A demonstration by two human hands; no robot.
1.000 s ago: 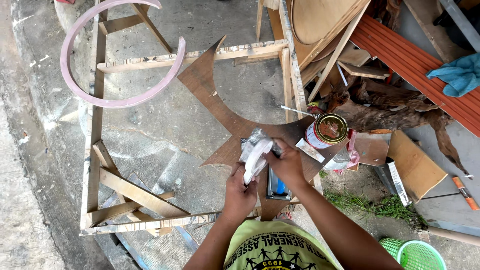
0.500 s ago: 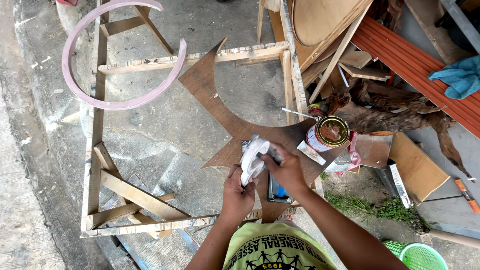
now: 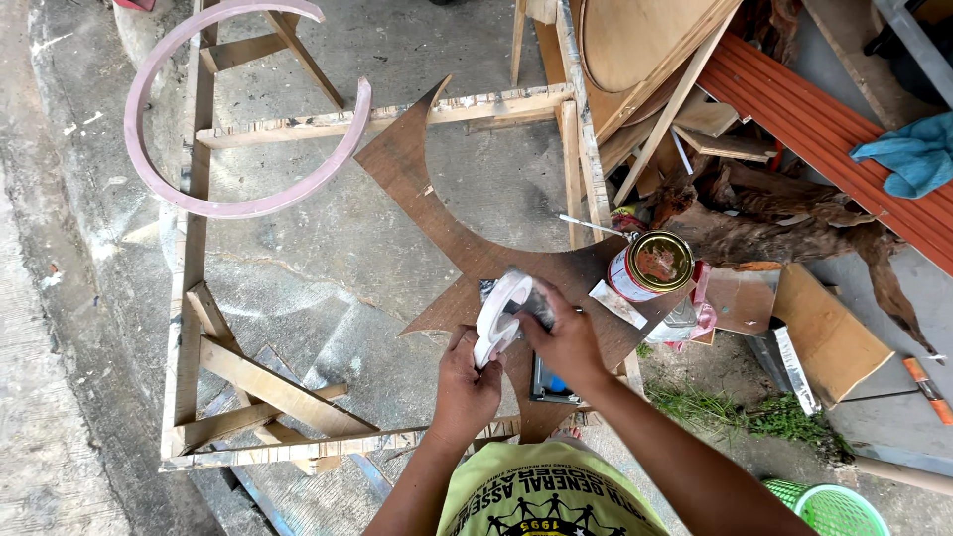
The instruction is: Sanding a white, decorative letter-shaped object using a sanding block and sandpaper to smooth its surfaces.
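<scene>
White curved piece (image 3: 501,316) sits gripped between both hands, long axis tilting up-right; left hand (image 3: 467,382) pinches its lower end, right hand (image 3: 561,337) clasps alongside.

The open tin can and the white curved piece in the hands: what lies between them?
Head view: only bare brown board lies between tin can and white piece.

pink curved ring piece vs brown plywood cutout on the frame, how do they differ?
The pink C-shaped ring piece is a thin, narrow arc; the brown plywood cutout with pointed tips is a broad, flat sheet. The ring lies at the frame's far left, untouched; the cutout reaches to both hands, with an open tin can standing on it. Both rest on the wooden frame and follow a similar curve.
</scene>
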